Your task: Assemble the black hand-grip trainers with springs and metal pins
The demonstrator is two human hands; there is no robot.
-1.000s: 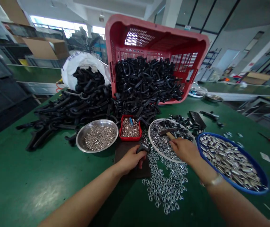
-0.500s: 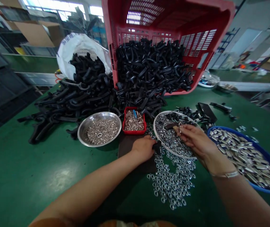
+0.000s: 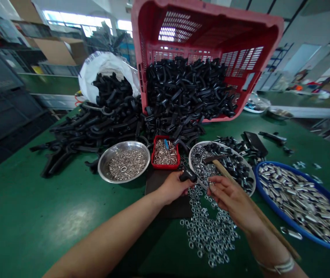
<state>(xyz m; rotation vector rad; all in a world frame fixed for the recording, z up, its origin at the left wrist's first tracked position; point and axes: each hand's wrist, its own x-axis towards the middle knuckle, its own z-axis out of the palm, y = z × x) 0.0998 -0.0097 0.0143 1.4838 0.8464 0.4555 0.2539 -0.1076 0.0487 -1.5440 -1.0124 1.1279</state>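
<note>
My left hand (image 3: pixel 171 187) is closed on a small black plastic part (image 3: pixel 188 176), held just above a dark mat (image 3: pixel 158 182). Close to its right, my right hand (image 3: pixel 230 197) is curled, thumb and fingertips pinched together by the black part; what they hold is too small to make out. Loose silver nuts (image 3: pixel 205 231) are heaped on the green table (image 3: pixel 37 216) below both hands. A hammer (image 3: pixel 217 164) lies with its head in a white dish (image 3: pixel 194 151) of nuts and black pieces. Its wooden handle runs back under my right forearm.
A steel bowl (image 3: pixel 123 164) of small metal parts and a little red tray (image 3: pixel 165 153) sit left of the dish. A blue basin (image 3: pixel 298 200) of metal sleeves is at the right. Behind, a tipped red crate (image 3: pixel 211 34) and a white bag (image 3: pixel 104 65) spill black plastic handles (image 3: pixel 95 123).
My right hand has drawn back from the white dish toward my left hand. My left hand has raised the black part a little. The camera view has shifted slightly.
</note>
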